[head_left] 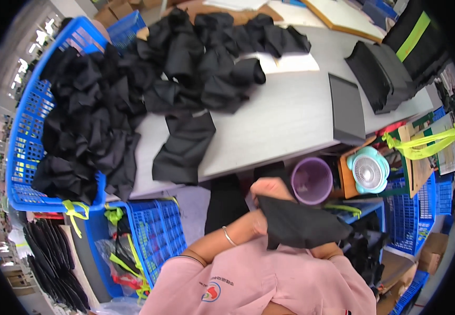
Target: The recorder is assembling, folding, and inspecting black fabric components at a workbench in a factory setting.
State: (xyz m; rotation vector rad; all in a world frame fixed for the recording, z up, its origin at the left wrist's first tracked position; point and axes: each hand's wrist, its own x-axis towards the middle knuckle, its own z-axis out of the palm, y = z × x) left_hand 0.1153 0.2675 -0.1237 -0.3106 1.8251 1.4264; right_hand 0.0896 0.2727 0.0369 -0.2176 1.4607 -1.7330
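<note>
A black fabric piece [303, 223] is held up in front of my chest, a little blurred. My left hand [270, 188] is closed on its upper left edge, and the cloth covers part of the fingers. Behind the fabric's lower right side my right forearm [327, 251] comes up, while the right hand itself is hidden by the cloth. On the near edge of the table [269, 126] lies another flat black fabric piece [185, 144], overhanging slightly. Beyond it, crumpled black pieces [185, 63] spread across the table.
A blue basket [25, 131] heaped with black pieces stands at the left. Stacked black pieces [379, 76] and a dark grey board [347, 107] lie at the right. Near the front edge are a purple bin [311, 181], a turquoise fan [369, 170] and a blue crate [156, 231].
</note>
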